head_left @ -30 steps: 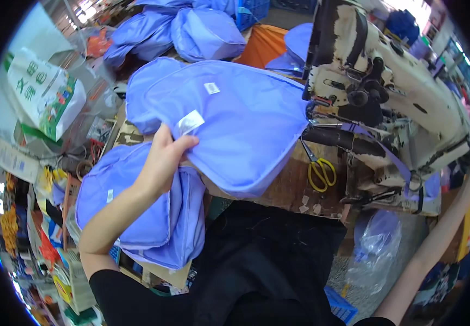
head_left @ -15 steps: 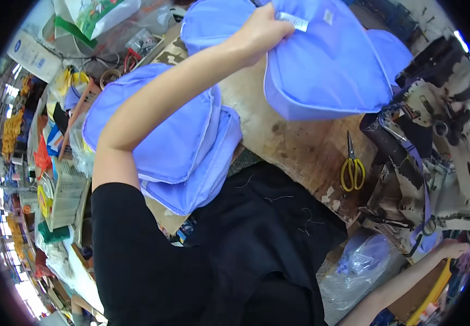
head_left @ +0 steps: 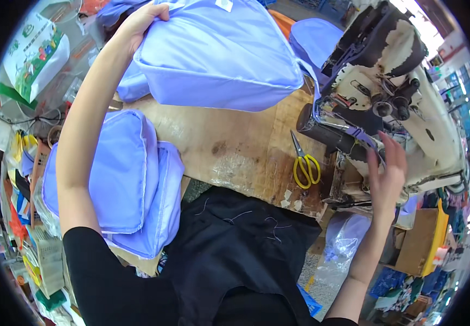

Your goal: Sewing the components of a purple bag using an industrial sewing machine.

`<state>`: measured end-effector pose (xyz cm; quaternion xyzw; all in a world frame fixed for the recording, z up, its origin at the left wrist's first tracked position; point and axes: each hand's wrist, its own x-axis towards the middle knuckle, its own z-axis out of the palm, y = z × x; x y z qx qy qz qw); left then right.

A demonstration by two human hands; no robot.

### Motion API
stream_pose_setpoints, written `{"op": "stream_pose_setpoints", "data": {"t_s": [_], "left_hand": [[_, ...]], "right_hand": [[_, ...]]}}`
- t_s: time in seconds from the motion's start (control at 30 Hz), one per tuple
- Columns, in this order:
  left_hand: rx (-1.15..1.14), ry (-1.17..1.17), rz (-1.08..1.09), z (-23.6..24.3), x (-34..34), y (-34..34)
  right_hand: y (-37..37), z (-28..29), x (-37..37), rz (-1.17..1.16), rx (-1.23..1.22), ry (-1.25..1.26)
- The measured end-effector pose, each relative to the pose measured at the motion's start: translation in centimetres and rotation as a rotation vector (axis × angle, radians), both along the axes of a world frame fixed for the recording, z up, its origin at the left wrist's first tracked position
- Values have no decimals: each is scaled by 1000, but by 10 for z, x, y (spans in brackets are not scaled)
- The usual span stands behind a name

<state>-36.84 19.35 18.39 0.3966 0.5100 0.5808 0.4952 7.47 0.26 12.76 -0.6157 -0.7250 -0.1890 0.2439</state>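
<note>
My left hand (head_left: 149,20) is closed on the upper left edge of a lavender fabric bag panel (head_left: 218,54), which has a raised side wall and a small white label. The panel's right corner reaches a worn sewing machine (head_left: 398,98). From there a lavender binding strip (head_left: 359,133) runs through a metal guide on the machine. Beside that strip my right hand (head_left: 388,176) is raised, fingers stretched and apart; whether a fingertip touches the strip I cannot tell. Under my left forearm lie more sewn lavender pieces (head_left: 121,179), stacked.
Yellow-handled scissors (head_left: 305,168) lie on the wooden table (head_left: 191,136), near the machine. Another lavender piece (head_left: 315,41) is behind the panel. Black cloth (head_left: 235,233) with loose threads covers my lap. Plastic-wrapped lavender material (head_left: 343,239) and a cardboard box (head_left: 420,239) stand low at right.
My view has turned rightward. My right hand has come up from low at the right to the strip by the machine. My left hand still grips the panel, now lying flatter.
</note>
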Motion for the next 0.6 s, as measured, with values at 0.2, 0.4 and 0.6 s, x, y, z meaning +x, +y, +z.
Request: {"op": "stream_pose_setpoints", "data": {"t_s": [0.2, 0.4, 0.6], "left_hand": [[72, 109, -122, 24, -12, -9], [71, 235, -270, 35, -17, -42], [43, 204, -345, 15, -26, -66]], "right_hand": [[-10, 9, 3, 10, -71, -53], [-76, 5, 27, -56, 73, -45], [-114, 5, 43, -93, 77, -21]]}}
